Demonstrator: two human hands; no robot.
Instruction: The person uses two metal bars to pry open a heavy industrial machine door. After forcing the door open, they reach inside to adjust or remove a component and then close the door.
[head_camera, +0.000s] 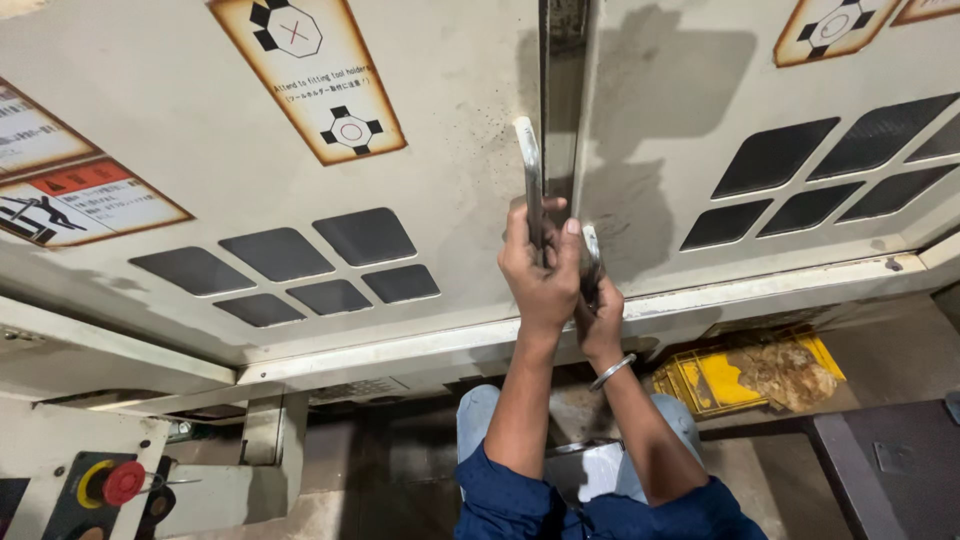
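Gripping the two vertical door handles at frame centre: left hand (540, 265) is closed around the long left door handle (530, 175), right hand (598, 318), with a metal bangle (612, 371) on the wrist, is wrapped on the shorter right door handle (591, 245), mostly hidden. Both sit beside the dark gap (562, 100) between the two sliding machine doors (450, 170). Step looks like door operation at the seam; next move likely needs a firm sideways pull on each handle. Red emergency stop button (123, 483) lower left.
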